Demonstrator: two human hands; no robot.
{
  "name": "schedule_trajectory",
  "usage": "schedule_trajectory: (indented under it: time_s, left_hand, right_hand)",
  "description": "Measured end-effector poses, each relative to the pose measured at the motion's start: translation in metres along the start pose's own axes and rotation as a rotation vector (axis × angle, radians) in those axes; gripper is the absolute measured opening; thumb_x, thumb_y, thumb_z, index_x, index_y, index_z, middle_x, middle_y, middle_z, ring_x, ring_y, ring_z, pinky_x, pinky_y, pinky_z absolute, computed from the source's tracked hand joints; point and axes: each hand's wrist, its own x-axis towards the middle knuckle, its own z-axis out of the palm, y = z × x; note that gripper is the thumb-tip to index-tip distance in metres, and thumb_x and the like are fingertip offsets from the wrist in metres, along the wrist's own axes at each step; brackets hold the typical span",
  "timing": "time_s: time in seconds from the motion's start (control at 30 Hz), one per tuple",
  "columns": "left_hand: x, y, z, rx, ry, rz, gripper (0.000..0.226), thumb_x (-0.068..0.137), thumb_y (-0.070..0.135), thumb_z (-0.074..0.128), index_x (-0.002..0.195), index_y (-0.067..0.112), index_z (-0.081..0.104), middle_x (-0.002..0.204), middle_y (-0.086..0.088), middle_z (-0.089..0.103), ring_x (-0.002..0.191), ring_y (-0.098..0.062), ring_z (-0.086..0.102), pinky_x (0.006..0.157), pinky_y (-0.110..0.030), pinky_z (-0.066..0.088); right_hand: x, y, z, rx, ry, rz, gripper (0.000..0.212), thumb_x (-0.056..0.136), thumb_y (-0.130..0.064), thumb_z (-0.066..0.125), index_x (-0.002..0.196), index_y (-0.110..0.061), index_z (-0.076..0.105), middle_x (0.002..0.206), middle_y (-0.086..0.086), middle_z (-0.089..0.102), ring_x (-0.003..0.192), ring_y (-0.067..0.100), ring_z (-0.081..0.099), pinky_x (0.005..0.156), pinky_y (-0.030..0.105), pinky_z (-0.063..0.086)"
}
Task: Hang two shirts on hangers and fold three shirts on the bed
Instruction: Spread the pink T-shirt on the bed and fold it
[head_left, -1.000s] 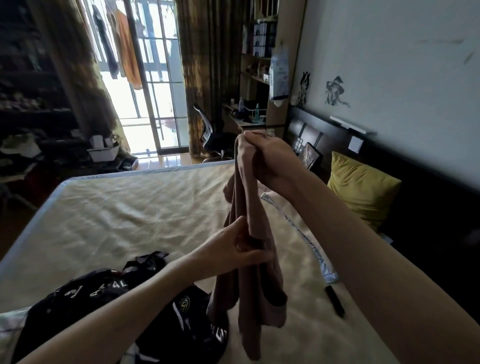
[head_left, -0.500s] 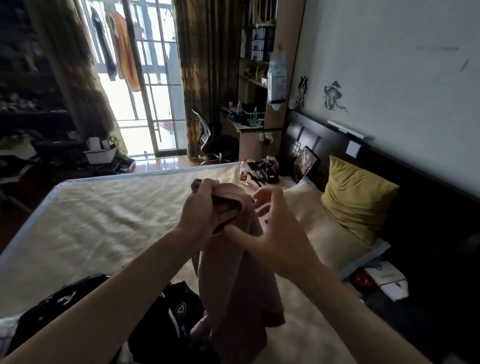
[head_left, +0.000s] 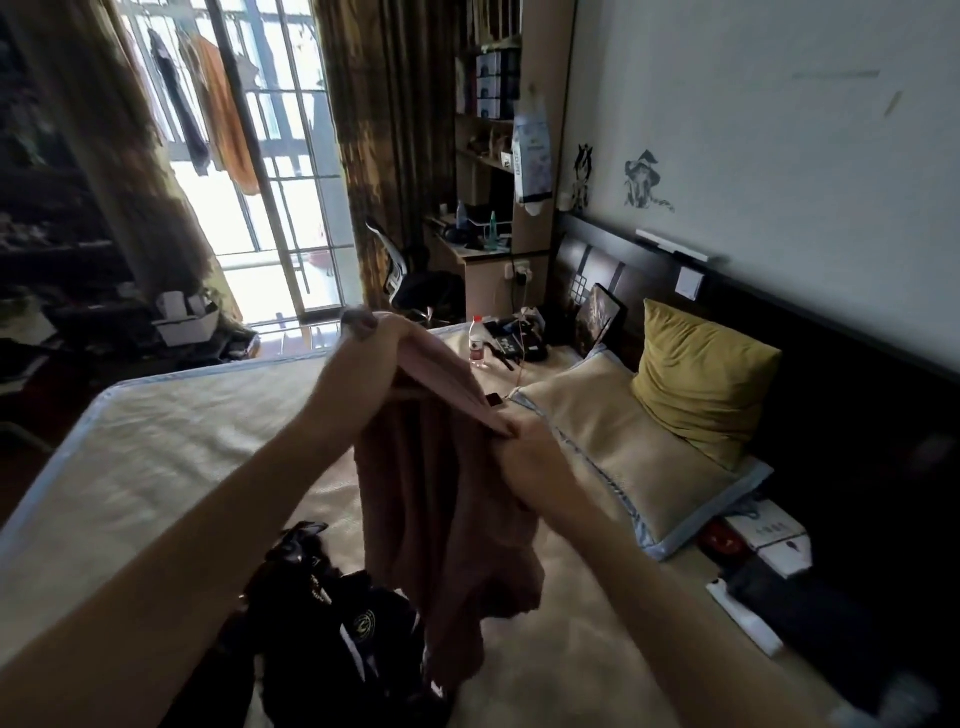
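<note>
From the head camera we see little writing we can read: the black shirt heaped on the bed near us carries a round pale emblem and white lettering, both too small to make out, and the bottle at the far side of the bed has a red label we cannot read either. Two dark figure stickers sit on the wall above the headboard. We hold the pink shirt up over the bed between both hands. Our left hand is raised, fingers curled over the shirt's top edge, so the cloth drapes from under them. Our right hand sits lower and to the right, pinching the same edge at its fingertips. The edge runs taut and slanting from one hand to the other, and the rest hangs down, its lower end just above the black shirt. A yellow pillow leans against the headboard behind a beige pillow.
</note>
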Motion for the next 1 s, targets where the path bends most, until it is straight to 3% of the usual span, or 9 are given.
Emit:
schedule_trajectory:
  time_s: [0.1, 0.2, 0.27, 0.33, 0.4, 0.57, 0.7, 0.87, 1.0]
  left_hand:
    - [0.023, -0.014, -0.037, 0.316, 0.169, 0.144, 0.033, 0.089, 0.029, 0.058, 0.069, 0.005, 0.068, 0.067, -0.010, 0.062, 0.063, -0.018, 0.062, 0.060, -0.033, 0.056]
    - [0.035, -0.041, -0.052, 0.505, 0.259, 0.241, 0.031, 0.084, 0.027, 0.065, 0.064, 0.003, 0.066, 0.067, -0.008, 0.052, 0.070, -0.016, 0.048, 0.071, -0.031, 0.039]
    - [0.037, -0.050, -0.052, 0.558, 0.326, 0.341, 0.020, 0.085, 0.019, 0.071, 0.067, 0.009, 0.072, 0.081, -0.005, 0.057, 0.083, -0.014, 0.052, 0.080, -0.032, 0.042]
    - [0.035, -0.051, -0.052, 0.441, 0.224, 0.310, 0.016, 0.089, 0.015, 0.069, 0.075, 0.011, 0.076, 0.090, -0.004, 0.065, 0.089, -0.014, 0.060, 0.088, -0.034, 0.048]
    - [0.030, -0.054, -0.050, 0.302, 0.078, 0.171, 0.020, 0.095, 0.017, 0.065, 0.081, 0.009, 0.078, 0.083, -0.004, 0.071, 0.076, -0.012, 0.064, 0.079, -0.031, 0.050]
    - [0.017, -0.064, -0.032, 0.294, 0.030, 0.107, 0.054, 0.096, 0.044, 0.064, 0.078, -0.007, 0.057, 0.072, -0.011, 0.044, 0.067, -0.020, 0.041, 0.066, -0.034, 0.031]
    - [0.007, -0.073, -0.019, 0.287, -0.158, 0.058, 0.037, 0.077, 0.032, 0.078, 0.087, 0.012, 0.048, 0.078, -0.004, 0.047, 0.072, -0.016, 0.044, 0.062, -0.031, 0.034]
    - [-0.004, -0.096, -0.024, 0.479, -0.211, 0.032, 0.053, 0.060, 0.006, 0.053, 0.093, 0.048, 0.048, 0.085, -0.016, 0.066, 0.077, -0.029, 0.059, 0.069, -0.045, 0.048]
    - [-0.020, -0.097, -0.028, 0.695, -0.356, 0.102, 0.040, 0.066, 0.012, 0.057, 0.095, 0.036, 0.072, 0.084, -0.005, 0.076, 0.076, -0.009, 0.066, 0.071, -0.035, 0.053]
  right_hand:
    - [0.003, -0.016, -0.049, 0.100, -0.179, 0.039, 0.039, 0.089, 0.010, 0.047, 0.085, -0.016, 0.075, 0.073, -0.002, 0.069, 0.067, 0.007, 0.060, 0.061, 0.021, 0.047]
    - [0.017, -0.030, -0.082, 0.121, -0.226, 0.030, 0.034, 0.091, 0.013, 0.047, 0.103, -0.004, 0.074, 0.091, 0.013, 0.069, 0.080, 0.018, 0.061, 0.067, 0.017, 0.050]
    - [0.026, -0.037, -0.092, 0.189, -0.262, 0.082, 0.035, 0.090, 0.010, 0.046, 0.099, -0.005, 0.075, 0.085, 0.014, 0.068, 0.067, 0.017, 0.060, 0.058, 0.016, 0.049]
    - [0.037, -0.038, -0.104, 0.219, -0.243, 0.116, 0.039, 0.089, 0.006, 0.046, 0.090, -0.014, 0.079, 0.079, 0.010, 0.069, 0.057, 0.013, 0.057, 0.049, 0.015, 0.048]
    - [0.047, -0.034, -0.117, 0.224, -0.242, 0.126, 0.037, 0.090, 0.004, 0.048, 0.092, -0.017, 0.079, 0.080, 0.010, 0.070, 0.058, 0.013, 0.058, 0.050, 0.015, 0.050]
    - [0.058, -0.001, -0.148, 0.058, -0.301, 0.050, 0.020, 0.095, -0.007, 0.062, 0.103, -0.017, 0.078, 0.095, 0.004, 0.075, 0.083, 0.009, 0.065, 0.073, 0.011, 0.050]
    - [0.061, 0.044, -0.158, -0.052, -0.293, 0.066, 0.028, 0.094, -0.045, 0.063, 0.108, -0.025, 0.077, 0.102, -0.005, 0.078, 0.095, 0.007, 0.068, 0.088, 0.022, 0.049]
    - [0.040, 0.082, -0.161, 0.098, -0.181, 0.127, 0.025, 0.095, -0.041, 0.063, 0.098, -0.021, 0.077, 0.087, -0.006, 0.077, 0.083, 0.008, 0.066, 0.068, 0.018, 0.051]
    - [0.000, 0.069, -0.191, -0.021, -0.441, 0.105, 0.030, 0.079, -0.026, 0.082, 0.107, -0.020, 0.071, 0.089, -0.006, 0.076, 0.077, 0.009, 0.073, 0.060, 0.023, 0.053]
